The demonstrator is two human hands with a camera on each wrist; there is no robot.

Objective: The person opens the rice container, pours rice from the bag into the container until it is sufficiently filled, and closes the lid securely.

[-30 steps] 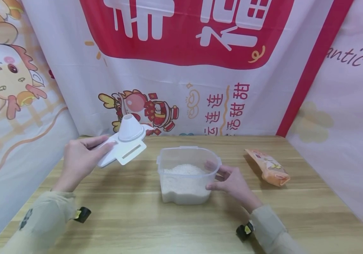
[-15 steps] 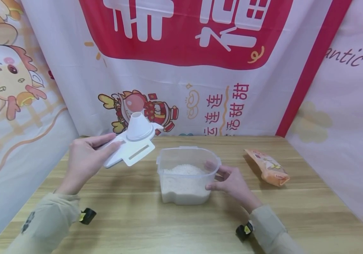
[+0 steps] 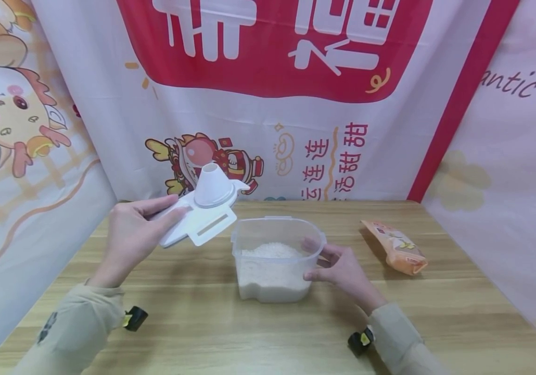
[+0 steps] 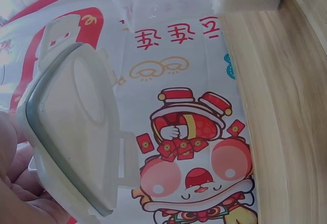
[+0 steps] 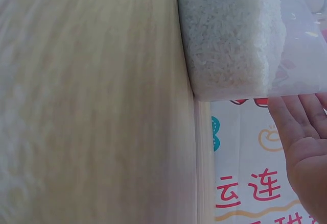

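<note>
By the left hand (image 3: 132, 229), a white plastic lid (image 3: 202, 217) with cone-shaped spout (image 3: 213, 185) was pinched in the air, left of the surface's (image 3: 230, 338) middle. The open container (image 3: 258, 232) of rice (image 3: 275, 251) stood between the left and right edges, gripped at its side by the right hand (image 3: 345, 272). An orange packet (image 3: 399, 247) was placed nearer the right edge.

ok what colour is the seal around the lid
The seal looks grey, slightly greenish, best seen in the left wrist view.

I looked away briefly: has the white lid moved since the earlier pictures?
Yes. In the head view, the left hand has carried the white lid rightward, closer to the rice container, judged against the cartoon printed on the backdrop.
</note>
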